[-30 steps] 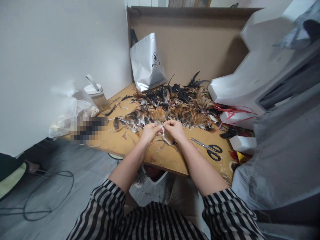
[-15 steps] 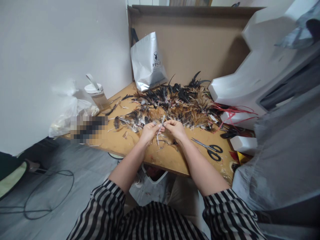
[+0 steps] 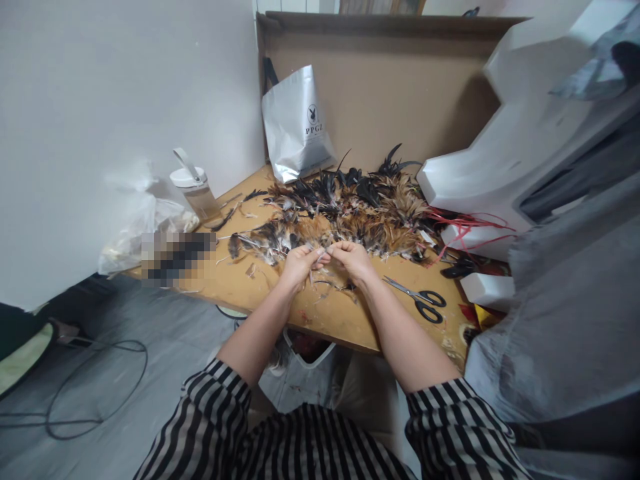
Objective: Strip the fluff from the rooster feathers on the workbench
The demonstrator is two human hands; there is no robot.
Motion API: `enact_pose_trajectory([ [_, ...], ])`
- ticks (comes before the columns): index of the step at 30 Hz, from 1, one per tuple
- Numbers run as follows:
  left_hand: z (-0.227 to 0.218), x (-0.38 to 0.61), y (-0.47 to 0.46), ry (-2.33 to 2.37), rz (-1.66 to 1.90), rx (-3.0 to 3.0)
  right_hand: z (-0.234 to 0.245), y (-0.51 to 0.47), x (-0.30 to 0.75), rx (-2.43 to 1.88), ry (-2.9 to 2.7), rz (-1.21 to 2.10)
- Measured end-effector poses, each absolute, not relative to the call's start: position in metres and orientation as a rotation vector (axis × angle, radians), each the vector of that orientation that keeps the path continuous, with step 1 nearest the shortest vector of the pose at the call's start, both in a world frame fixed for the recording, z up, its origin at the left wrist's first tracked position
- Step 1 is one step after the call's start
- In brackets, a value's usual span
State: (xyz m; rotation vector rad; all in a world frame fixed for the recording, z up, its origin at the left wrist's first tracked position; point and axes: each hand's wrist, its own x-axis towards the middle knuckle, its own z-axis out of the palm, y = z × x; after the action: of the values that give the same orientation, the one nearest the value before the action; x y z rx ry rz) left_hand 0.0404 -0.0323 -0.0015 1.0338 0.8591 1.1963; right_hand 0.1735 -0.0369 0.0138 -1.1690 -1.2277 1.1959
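Observation:
Just in front of the feathers, my left hand (image 3: 299, 265) and my right hand (image 3: 354, 261) meet fingertip to fingertip. Both are closed in a pinch. A thin pale strip (image 3: 311, 276) shows a little below the left fingers; the rest of it is hidden by the fingers. Beyond the hands lie rows of brown and black feather bunches (image 3: 370, 227) with whitish bases. To the right of my right hand, scissors (image 3: 419, 299) with black handles rest on the wooden table (image 3: 345, 320).
A silver bag (image 3: 295, 127) stands at the back against a cardboard panel (image 3: 390, 87). On the left are a lidded cup (image 3: 195, 190) and a white plastic bag (image 3: 135, 227). Red strings (image 3: 473, 227) and white foam (image 3: 465, 173) border the right side. A bin (image 3: 310, 353) sits beneath the table edge.
The pale strip, earlier standing up visibly between my fingertips, is now mostly hidden by them. My hands stay in nearly the same place.

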Motion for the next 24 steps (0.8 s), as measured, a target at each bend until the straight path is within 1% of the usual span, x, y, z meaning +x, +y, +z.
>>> enact_pose_trajectory([
  [7, -0.002, 0.04, -0.033, 0.863, 1.202, 0.97, 0.012, -0.036, 0.175, -1.102, -1.18, 1.317],
  [19, -0.005, 0.042, -0.031, 0.858, 1.234, 0.974, 0.02, -0.042, 0.164, -1.149, -1.177, 1.178],
  [24, -0.002, 0.04, -0.033, 0.861, 1.245, 0.92, 0.016, -0.039, 0.174, -1.125, -1.216, 1.236],
])
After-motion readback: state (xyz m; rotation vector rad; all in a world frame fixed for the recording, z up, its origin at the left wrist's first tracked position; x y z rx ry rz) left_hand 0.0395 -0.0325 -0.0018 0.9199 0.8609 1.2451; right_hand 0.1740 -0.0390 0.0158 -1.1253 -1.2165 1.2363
